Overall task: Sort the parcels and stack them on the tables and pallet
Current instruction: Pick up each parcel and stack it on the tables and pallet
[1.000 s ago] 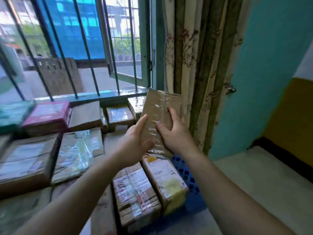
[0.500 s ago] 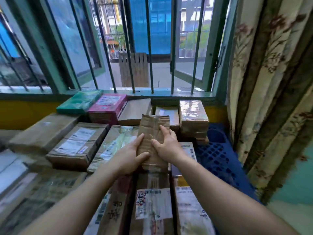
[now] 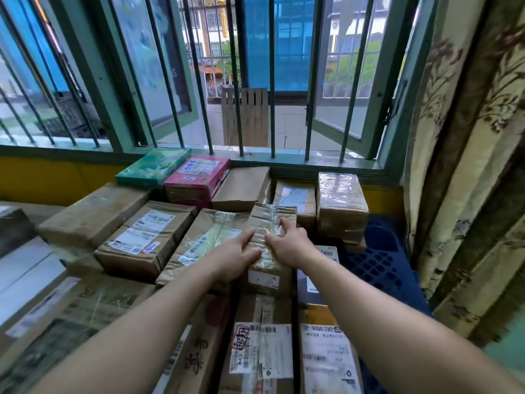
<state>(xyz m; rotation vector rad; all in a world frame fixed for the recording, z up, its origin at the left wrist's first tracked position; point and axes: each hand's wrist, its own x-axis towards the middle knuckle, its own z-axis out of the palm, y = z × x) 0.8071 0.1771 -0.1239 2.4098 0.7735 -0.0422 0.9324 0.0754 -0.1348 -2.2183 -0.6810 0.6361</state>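
Left hand (image 3: 235, 253) and right hand (image 3: 287, 241) clasp the taped parcel (image 3: 272, 216) by opposite sides, thumbs on top, apparently seating it squarely between neighbouring parcels (image 3: 204, 240) on the blue pallet (image 3: 377, 265).

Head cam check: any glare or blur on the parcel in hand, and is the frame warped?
Head view: daylight glints off the tape on the parcel; the left hand and right hand look sharp; the window bars bow from wide-angle distortion.
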